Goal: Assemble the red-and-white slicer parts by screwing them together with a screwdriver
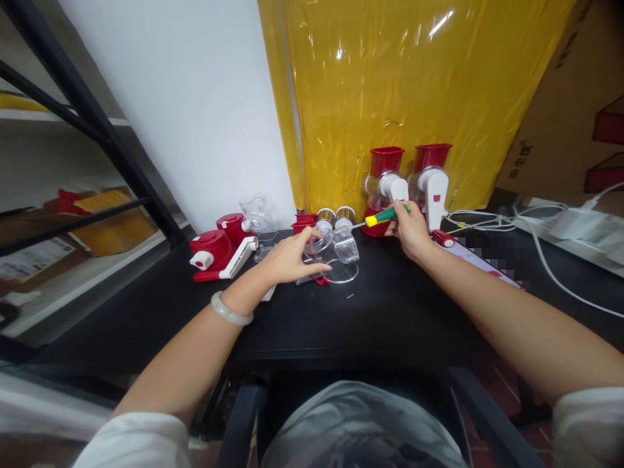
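Note:
My right hand [411, 229] is closed around the green and yellow handle of a screwdriver [380, 217]. Its thin shaft points left, and the tip is by a clear plastic housing [346, 246]. On the housing's left side my left hand [291, 259] curls round its clear ring end, thumb and fingers apart with the part between them. Below it lie a clear round rim [348, 278] and a bit of red plastic, partly hidden by the hand. A small thin metallic piece [350, 296] rests on the black table [390, 312] in front.
Two assembled red and white rotary graters [389, 188] stand at the back right. Two grater drums [345, 217] sit behind the housing. Red bases [212, 247] and a white crank handle [238, 257] lie left. White cables [541, 244] and a flat device [480, 261] are on the right.

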Demonstrator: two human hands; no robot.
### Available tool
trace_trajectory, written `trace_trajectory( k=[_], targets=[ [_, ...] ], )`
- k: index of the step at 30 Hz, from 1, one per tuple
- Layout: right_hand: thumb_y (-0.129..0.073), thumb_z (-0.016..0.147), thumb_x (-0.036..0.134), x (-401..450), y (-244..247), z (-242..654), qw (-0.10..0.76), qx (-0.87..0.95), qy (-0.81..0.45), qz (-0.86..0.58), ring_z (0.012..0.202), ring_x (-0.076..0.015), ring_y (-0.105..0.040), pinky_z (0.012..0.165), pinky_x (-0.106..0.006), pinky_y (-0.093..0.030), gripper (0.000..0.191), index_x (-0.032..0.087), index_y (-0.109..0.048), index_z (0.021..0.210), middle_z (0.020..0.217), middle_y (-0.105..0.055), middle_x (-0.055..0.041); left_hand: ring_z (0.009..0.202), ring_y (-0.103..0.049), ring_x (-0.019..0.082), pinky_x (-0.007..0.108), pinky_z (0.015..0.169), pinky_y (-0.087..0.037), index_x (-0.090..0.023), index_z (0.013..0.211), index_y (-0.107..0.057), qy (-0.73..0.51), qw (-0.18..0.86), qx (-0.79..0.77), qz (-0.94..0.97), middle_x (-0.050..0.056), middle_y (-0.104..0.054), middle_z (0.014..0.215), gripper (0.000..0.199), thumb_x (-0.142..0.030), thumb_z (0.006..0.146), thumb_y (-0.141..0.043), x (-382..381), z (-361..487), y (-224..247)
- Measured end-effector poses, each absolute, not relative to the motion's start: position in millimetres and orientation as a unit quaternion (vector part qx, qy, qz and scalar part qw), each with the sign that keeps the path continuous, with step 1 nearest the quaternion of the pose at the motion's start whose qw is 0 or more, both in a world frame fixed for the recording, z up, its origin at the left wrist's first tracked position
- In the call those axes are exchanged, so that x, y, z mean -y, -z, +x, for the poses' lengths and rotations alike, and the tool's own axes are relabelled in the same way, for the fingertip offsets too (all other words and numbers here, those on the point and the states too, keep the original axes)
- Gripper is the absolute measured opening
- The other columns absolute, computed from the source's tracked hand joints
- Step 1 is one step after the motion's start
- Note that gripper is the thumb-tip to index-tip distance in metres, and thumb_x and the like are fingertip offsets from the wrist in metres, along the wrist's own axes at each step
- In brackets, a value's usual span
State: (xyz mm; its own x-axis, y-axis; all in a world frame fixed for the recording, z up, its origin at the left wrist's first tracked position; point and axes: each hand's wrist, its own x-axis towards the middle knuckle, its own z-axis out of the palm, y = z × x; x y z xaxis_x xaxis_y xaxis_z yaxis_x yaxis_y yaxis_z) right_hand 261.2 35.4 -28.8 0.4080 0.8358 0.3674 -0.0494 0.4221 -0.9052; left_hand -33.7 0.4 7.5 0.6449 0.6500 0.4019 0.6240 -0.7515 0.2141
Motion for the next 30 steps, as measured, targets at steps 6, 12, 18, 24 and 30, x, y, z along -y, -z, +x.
trace_trajectory(
  k=[6,12,18,24,30],
  targets=[
    [-0.047,0.082,0.066,-32.6,27.6,258.6,0.707,0.453,-0.308,-0.448,0.039,-0.0114,-0.055,0.038,-0.023,-0.041,0.043,0.024,-0.046,0.092,0.059,-0.055,0.0055,0.084,-0.063,0.023,0.035,0.073,-0.049,-0.019,0.1,-0.057,-0.24,0.003,-0.313,0.919,0.007,-0.065,0.097,0.051,-0.063,0.076,-0.064,-3.8,-32.6,-6.0],
    [-0.042,0.087,0.047,-27.8,24.4,256.6,0.718,0.444,-0.333,-0.42,0.049,-0.0141,-0.064,0.042,-0.023,-0.045,0.027,0.024,-0.049,0.1,0.067,-0.061,0.0033,0.084,-0.061,0.021,0.033,0.072,-0.05,-0.018,0.086,-0.059,-0.241,-0.006,-0.288,0.927,0.006,-0.063,0.092,0.042,-0.06,0.079,-0.063,-3.7,-32.2,-7.4],
    [-0.049,0.085,0.043,-28.8,21.7,257.0,0.713,0.436,-0.347,-0.425,0.046,-0.0112,-0.062,0.041,-0.021,-0.043,0.026,0.024,-0.049,0.103,0.068,-0.059,0.0051,0.09,-0.062,0.022,0.038,0.082,-0.052,-0.019,0.102,-0.062,-0.245,0.008,-0.297,0.923,0.009,-0.063,0.105,0.048,-0.06,0.077,-0.065,-5.4,-33.6,-4.4],
    [-0.056,0.082,0.053,-27.5,21.8,255.0,0.709,0.44,-0.34,-0.433,0.039,-0.0121,-0.054,0.04,-0.022,-0.042,0.034,0.026,-0.048,0.099,0.048,-0.046,0.0106,0.101,-0.062,0.024,0.041,0.09,-0.051,-0.021,0.116,-0.06,-0.243,0.034,-0.3,0.922,0.011,-0.06,0.116,0.054,-0.058,0.078,-0.065,-3.7,-33.8,-3.9],
    [-0.049,0.084,0.06,-27.2,22.9,255.0,0.711,0.452,-0.319,-0.435,0.038,-0.0118,-0.052,0.039,-0.022,-0.04,0.036,0.025,-0.048,0.095,0.052,-0.047,0.0079,0.103,-0.062,0.025,0.04,0.092,-0.051,-0.021,0.119,-0.059,-0.234,0.034,-0.3,0.924,0.011,-0.058,0.117,0.055,-0.058,0.079,-0.064,-0.8,-33.7,-5.6]
  ],
)
